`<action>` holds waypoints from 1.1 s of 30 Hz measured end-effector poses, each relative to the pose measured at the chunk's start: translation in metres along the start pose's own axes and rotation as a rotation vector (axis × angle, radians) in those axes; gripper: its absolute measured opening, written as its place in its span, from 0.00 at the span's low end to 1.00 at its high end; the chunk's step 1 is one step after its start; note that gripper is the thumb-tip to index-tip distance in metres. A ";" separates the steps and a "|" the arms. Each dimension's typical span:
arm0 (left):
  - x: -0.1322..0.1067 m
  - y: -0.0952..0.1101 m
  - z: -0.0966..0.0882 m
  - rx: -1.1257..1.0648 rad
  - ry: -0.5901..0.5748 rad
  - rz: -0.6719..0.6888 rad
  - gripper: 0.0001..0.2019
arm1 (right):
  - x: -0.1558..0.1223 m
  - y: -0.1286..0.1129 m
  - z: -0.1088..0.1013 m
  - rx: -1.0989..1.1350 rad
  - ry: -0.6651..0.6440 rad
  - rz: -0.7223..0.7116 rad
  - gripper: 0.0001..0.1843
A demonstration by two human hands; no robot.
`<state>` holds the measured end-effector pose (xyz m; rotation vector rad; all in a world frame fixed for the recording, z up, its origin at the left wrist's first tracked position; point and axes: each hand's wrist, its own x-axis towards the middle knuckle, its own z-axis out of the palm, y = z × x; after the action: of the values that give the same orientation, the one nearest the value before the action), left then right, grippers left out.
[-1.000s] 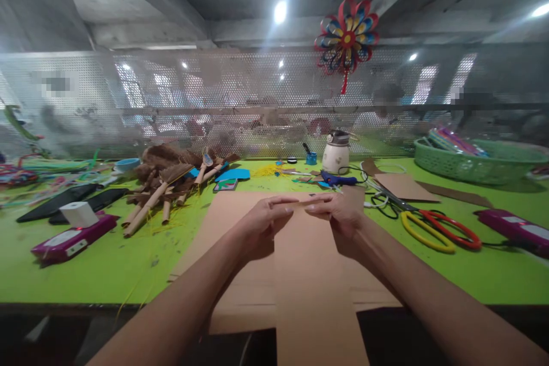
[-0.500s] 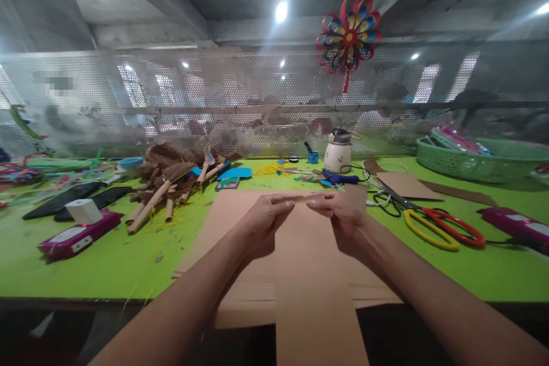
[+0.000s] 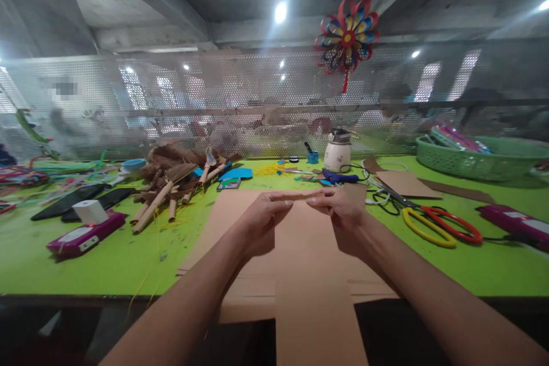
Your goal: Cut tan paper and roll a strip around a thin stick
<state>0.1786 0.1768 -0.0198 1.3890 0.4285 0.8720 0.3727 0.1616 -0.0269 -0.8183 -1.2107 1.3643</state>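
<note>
A long brown paper strip (image 3: 311, 274) runs from the table's middle toward me and hangs over the front edge. My left hand (image 3: 261, 223) pinches its far end at the left corner. My right hand (image 3: 343, 211) pinches the same end at the right corner, fingertips nearly meeting the left ones. The strip lies on a larger sheet of brown cardboard (image 3: 223, 229) spread over the green table (image 3: 107, 263).
Yellow and red scissors (image 3: 433, 226) lie to the right, a purple box (image 3: 512, 223) beyond them. A green basket (image 3: 476, 160) stands back right. A white jar (image 3: 337, 151) and blue glue gun (image 3: 338, 177) sit behind. Small brooms (image 3: 167, 183) and a purple box (image 3: 81, 234) lie left.
Both hands keep their pinch on the strip's far end and have lifted it slightly. The view has drifted a little to the left.
</note>
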 end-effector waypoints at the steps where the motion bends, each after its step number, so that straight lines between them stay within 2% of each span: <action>1: 0.000 0.000 -0.001 -0.007 -0.005 -0.011 0.17 | 0.000 0.000 0.000 0.009 0.003 0.010 0.11; 7: 0.001 -0.006 -0.006 -0.082 0.079 -0.106 0.10 | 0.000 0.003 -0.002 0.051 0.002 0.072 0.13; 21: 0.001 -0.009 -0.003 -0.125 0.117 -0.082 0.11 | 0.002 0.007 -0.003 0.034 -0.041 0.023 0.15; 25: 0.001 -0.006 -0.001 -0.077 0.179 -0.065 0.11 | 0.001 0.003 -0.002 -0.023 -0.030 -0.025 0.14; 33: 0.001 -0.003 0.000 0.005 0.203 0.013 0.09 | -0.004 -0.005 -0.002 -0.219 0.040 -0.121 0.11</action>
<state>0.1803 0.1780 -0.0227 1.3141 0.5772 1.0280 0.3765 0.1574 -0.0227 -0.9057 -1.3720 1.1256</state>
